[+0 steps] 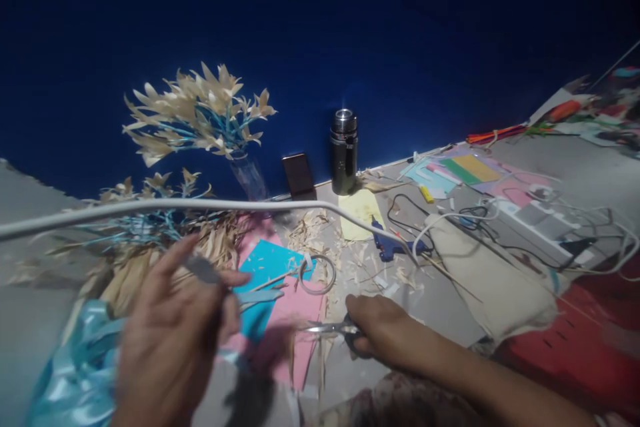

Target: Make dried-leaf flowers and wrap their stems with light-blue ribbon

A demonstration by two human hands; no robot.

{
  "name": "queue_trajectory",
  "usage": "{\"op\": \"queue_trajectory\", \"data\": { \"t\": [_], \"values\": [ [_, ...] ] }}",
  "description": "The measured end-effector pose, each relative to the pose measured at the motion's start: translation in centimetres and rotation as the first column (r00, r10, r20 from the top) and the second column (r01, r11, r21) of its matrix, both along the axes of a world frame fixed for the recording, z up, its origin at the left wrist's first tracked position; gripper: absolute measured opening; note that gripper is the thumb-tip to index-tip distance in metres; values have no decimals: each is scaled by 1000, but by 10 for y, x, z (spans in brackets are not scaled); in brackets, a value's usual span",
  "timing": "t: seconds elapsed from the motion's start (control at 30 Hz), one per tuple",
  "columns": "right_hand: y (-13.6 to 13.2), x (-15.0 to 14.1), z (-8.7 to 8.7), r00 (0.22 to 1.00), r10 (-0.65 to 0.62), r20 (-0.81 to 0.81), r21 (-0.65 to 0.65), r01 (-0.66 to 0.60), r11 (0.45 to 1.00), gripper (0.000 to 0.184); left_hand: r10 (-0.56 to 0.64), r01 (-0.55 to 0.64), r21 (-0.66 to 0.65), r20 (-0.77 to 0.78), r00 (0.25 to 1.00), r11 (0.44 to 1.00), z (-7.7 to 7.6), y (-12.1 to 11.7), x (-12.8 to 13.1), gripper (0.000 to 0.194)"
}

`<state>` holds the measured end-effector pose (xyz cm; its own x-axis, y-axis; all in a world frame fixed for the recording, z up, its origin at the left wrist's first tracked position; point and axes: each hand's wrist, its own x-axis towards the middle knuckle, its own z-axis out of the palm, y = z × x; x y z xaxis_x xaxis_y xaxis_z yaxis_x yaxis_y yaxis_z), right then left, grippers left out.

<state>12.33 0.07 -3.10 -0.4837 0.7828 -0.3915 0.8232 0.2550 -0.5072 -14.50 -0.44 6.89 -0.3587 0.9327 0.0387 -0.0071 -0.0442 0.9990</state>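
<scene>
My right hand (383, 330) is closed round the dark handles of a pair of scissors (323, 327), whose metal blades point left above the pink paper (300, 303). On the left, my left hand (175, 333) is raised and blurred, its fingers bent around a thin grey-blue strip (201, 269). Another pale blue strip (263, 296) shows just right of those fingers, over a bright blue sheet (265, 263); whether the two pieces are joined I cannot tell. Close to the sheets lies a ring-shaped roll (317, 275). Shiny light-blue ribbon (93, 353) is heaped beside my left wrist.
A white cable (165, 204) crosses the view in front of my hands. Behind stand a vase (249, 175) of cream husk-like flowers, a phone (298, 173) and a dark flask (345, 153). A blue glue gun (393, 245) and a power strip (543, 230) lie right, among scattered shavings.
</scene>
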Motion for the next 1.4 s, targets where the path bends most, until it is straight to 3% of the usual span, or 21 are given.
{"op": "queue_trajectory", "data": {
  "t": [0.1,0.23,0.3,0.37,0.43,0.47,0.53,0.6,0.67,0.77,0.87,0.97,1.1,1.23,1.27,1.33,1.4],
  "values": [
    [5,5,7,997,-20,-80,-71,15,997,28,-159,173,-94,143,977,980,-20,13,30,77],
    [9,18,9,986,6,-165,-167,-34,985,34,-224,230,-145,55,973,962,-34,28,37,58],
    [10,19,10,973,31,-230,-133,-63,989,28,-298,295,-183,12,955,938,-36,30,39,50],
    [12,13,14,925,-60,-374,-52,43,998,16,-327,320,-205,-2,945,925,-37,28,47,49],
    [17,1,18,770,-257,-584,-91,253,963,15,-320,311,-208,-12,947,928,-41,25,59,50],
    [20,-6,20,652,-360,-668,-197,311,930,20,-318,308,-211,-19,948,928,-43,23,65,50],
    [27,-18,21,421,-481,-769,-381,301,874,30,-329,319,-220,-12,944,922,-50,20,76,48],
    [34,-26,20,249,-503,-828,-424,310,851,29,-336,334,-243,34,941,911,-56,18,83,47],
    [38,-28,18,158,-498,-853,-435,316,844,33,-352,368,-288,110,930,884,-61,16,86,44],
    [43,-25,16,100,-537,-838,-492,285,822,35,-412,448,-337,176,894,828,-63,12,83,40],
    [52,-16,16,-54,-583,-811,-563,345,751,37,-468,496,-390,170,867,776,-60,6,77,38],
    [65,-6,17,-186,-598,-780,-615,403,677,38,-423,455,-489,183,888,744,-55,-3,68,44],
    [72,-1,17,-201,-603,-772,-621,442,647,35,-341,370,-536,156,927,759,-54,-15,55,46],
    [68,-2,17,-184,-578,-795,-596,417,686,35,-544,452,-557,1,839,697,-51,-14,31,38],
    [67,-2,18,-169,-579,-797,-593,395,701,36,-560,432,-536,-95,823,726,-49,-11,25,38],
    [64,-2,20,-124,-586,-801,-589,342,733,37,-457,321,-418,-282,843,850,-45,0,21,41],
    [61,-3,21,-72,-591,-804,-583,293,758,38,-346,258,-289,-315,884,922,-42,13,31,44]
  ]
}}
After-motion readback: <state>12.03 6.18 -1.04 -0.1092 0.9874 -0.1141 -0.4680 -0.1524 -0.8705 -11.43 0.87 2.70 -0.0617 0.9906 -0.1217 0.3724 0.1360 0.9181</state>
